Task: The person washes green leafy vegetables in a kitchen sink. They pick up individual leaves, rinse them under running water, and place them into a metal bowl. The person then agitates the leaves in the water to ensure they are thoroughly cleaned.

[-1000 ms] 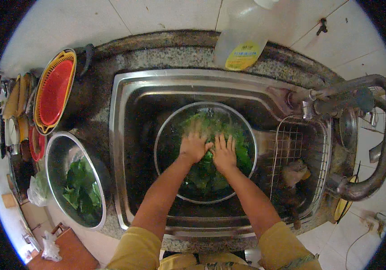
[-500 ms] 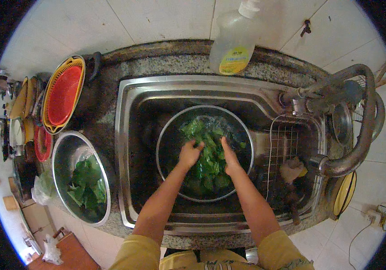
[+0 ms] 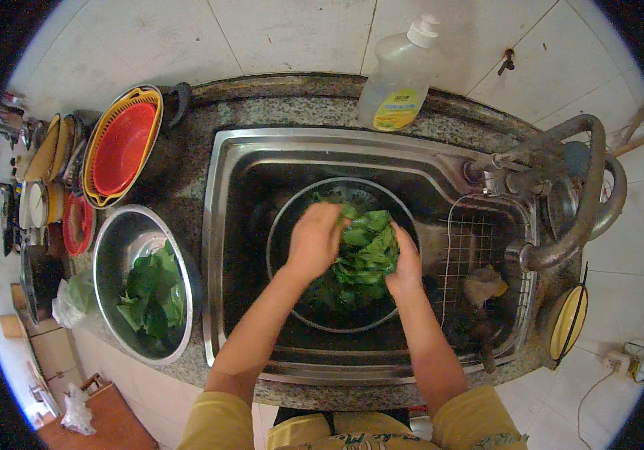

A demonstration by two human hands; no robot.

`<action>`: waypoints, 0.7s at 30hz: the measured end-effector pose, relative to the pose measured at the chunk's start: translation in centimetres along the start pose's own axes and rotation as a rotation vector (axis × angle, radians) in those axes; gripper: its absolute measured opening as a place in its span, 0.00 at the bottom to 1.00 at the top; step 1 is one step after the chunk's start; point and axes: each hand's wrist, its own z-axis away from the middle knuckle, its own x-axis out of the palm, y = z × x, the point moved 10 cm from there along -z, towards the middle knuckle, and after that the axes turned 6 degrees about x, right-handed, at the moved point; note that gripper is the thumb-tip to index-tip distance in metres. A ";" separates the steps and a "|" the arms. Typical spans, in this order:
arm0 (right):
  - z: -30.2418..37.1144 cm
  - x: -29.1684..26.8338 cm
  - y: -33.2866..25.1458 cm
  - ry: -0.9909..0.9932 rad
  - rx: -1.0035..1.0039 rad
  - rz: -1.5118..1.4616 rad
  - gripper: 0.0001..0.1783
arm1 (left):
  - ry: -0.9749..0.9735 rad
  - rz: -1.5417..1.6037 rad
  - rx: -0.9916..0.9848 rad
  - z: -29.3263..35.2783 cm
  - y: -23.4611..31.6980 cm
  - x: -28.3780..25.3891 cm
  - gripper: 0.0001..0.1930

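My left hand [image 3: 313,238] and my right hand [image 3: 406,262] are closed from either side on a bunch of wet leafy greens [image 3: 367,246]. The bunch is gathered above a round metal-rimmed basin [image 3: 344,331] of water, which stands inside the steel sink [image 3: 214,225]. Some finger tips of both hands are hidden behind the leaves. More leaves show low in the basin, below the bunch. On the counter left of the sink, a steel bowl [image 3: 121,251] holds more green leaves [image 3: 155,296].
Right of the basin lies a wire rack [image 3: 479,225], with a curved faucet [image 3: 598,187] beyond it. A pump-less squeeze bottle [image 3: 397,82] stands behind the sink. Red and yellow baskets [image 3: 123,146] sit at the back left. A yellow oval object [image 3: 568,322] rests at the right edge.
Both hands have closed on the greens, which were loose in the water between them, and bunched them together. The left hand is slightly farther forward. The whole view has shifted a little.
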 end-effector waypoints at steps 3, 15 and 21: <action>1.4 -2.5 -1.7 0.297 -0.052 0.494 0.19 | -0.182 -0.134 -0.202 3.2 -5.6 2.0 0.17; -3.3 -4.1 9.6 0.071 -0.296 2.437 0.50 | -1.260 -0.729 0.058 14.9 -7.2 13.8 0.39; -7.1 -3.4 4.3 0.199 -0.531 1.903 0.44 | -0.885 -0.585 -0.019 10.1 -11.1 13.6 0.28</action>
